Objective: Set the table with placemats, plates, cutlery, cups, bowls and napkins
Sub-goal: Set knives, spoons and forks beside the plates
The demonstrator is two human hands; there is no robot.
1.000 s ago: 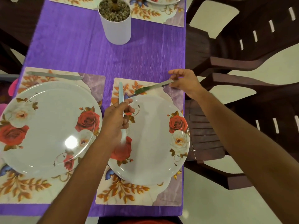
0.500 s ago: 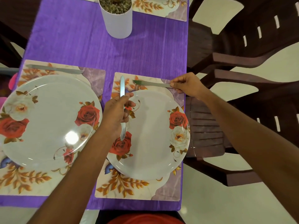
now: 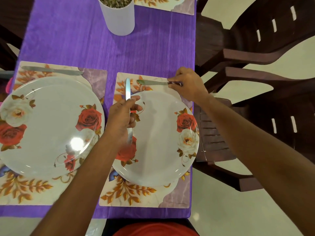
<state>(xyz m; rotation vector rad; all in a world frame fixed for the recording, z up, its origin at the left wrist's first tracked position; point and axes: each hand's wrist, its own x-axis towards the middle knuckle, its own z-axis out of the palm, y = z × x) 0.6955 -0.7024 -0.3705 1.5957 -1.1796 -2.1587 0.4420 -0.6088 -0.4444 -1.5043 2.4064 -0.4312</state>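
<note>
Two rose-patterned plates sit on floral placemats: the left plate (image 3: 47,126) on the left placemat (image 3: 25,189), the right plate (image 3: 158,140) on the right placemat (image 3: 136,195). My right hand (image 3: 187,86) pinches the handle of a table knife (image 3: 151,82) lying flat along the right placemat's far edge, blade pointing left. Above the right plate's left side, my left hand (image 3: 121,118) grips another knife (image 3: 128,89) by its middle, held lengthwise away from me. A third knife (image 3: 51,70) lies on the left placemat beyond the left plate.
A purple cloth (image 3: 85,45) covers the table. A white pot of pebbles (image 3: 117,17) stands at the far middle, with another placemat (image 3: 179,5) behind it. Dark brown plastic chairs (image 3: 255,65) crowd the table's right side.
My right hand has swung its knife from a tilted, raised position down flat onto the far edge of the right placemat. My left hand has kept its knife almost still.
</note>
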